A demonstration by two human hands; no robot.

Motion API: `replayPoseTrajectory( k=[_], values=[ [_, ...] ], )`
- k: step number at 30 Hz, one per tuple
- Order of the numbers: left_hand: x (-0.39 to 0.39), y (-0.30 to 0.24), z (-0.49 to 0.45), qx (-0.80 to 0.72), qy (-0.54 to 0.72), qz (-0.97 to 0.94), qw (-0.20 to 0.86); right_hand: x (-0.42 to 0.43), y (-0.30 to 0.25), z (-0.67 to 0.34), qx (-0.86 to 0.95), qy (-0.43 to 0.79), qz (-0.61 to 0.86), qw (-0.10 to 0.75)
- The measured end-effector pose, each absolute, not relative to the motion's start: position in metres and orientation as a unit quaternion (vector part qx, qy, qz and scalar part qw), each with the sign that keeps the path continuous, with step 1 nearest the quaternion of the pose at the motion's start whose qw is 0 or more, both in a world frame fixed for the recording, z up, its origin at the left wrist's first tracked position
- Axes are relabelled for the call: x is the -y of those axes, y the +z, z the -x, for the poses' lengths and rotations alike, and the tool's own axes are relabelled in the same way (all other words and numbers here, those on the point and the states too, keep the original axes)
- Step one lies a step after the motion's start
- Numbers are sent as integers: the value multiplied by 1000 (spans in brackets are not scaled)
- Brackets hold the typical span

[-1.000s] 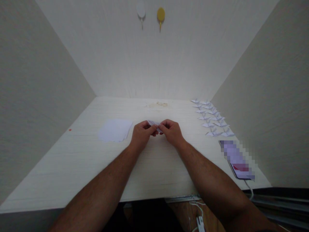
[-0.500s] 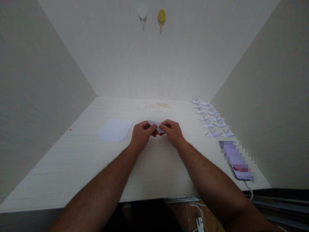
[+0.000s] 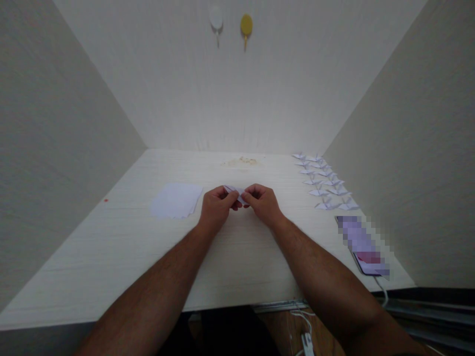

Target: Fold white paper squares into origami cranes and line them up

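Note:
A small piece of folded white paper (image 3: pixel 233 189) is held just above the table, between my two hands. My left hand (image 3: pixel 218 203) pinches its left side, thumb on top. On the other side, my right hand (image 3: pixel 261 200) grips the paper between thumb and fingers. My fingers cover much of the paper, so its exact folded shape is hidden. A stack of white paper sheets (image 3: pixel 176 200) lies to the left of my left hand. Folded paper cranes (image 3: pixel 318 192) stand in two rows at the table's right side.
A phone (image 3: pixel 361 244) with a blurred screen lies near the right edge, a white cable (image 3: pixel 382 291) running from it. Walls enclose the white table (image 3: pixel 237 267) at back and sides. Two hooks, one yellow (image 3: pixel 246 25), are on the back wall. A power strip (image 3: pixel 307 343) lies below.
Both hands stay nearly in place, still holding the folded paper. The fingertips and paper have shifted slightly; the whole view has moved a little.

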State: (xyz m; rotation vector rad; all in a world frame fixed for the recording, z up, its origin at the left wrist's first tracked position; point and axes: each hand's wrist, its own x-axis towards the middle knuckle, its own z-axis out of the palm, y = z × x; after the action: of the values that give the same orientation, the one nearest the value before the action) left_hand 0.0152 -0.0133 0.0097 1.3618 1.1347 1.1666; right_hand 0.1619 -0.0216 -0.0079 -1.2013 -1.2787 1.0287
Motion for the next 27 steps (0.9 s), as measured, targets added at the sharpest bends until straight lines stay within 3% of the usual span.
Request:
replayPoseTrajectory(
  k=[16, 27],
  values=[
    [18, 17, -19, -493, 472, -572, 455, 24, -9, -157, 578, 345, 529, 517],
    [13, 11, -16, -477, 460, -592, 459, 24, -8, -157, 548, 391, 516, 530]
  ],
)
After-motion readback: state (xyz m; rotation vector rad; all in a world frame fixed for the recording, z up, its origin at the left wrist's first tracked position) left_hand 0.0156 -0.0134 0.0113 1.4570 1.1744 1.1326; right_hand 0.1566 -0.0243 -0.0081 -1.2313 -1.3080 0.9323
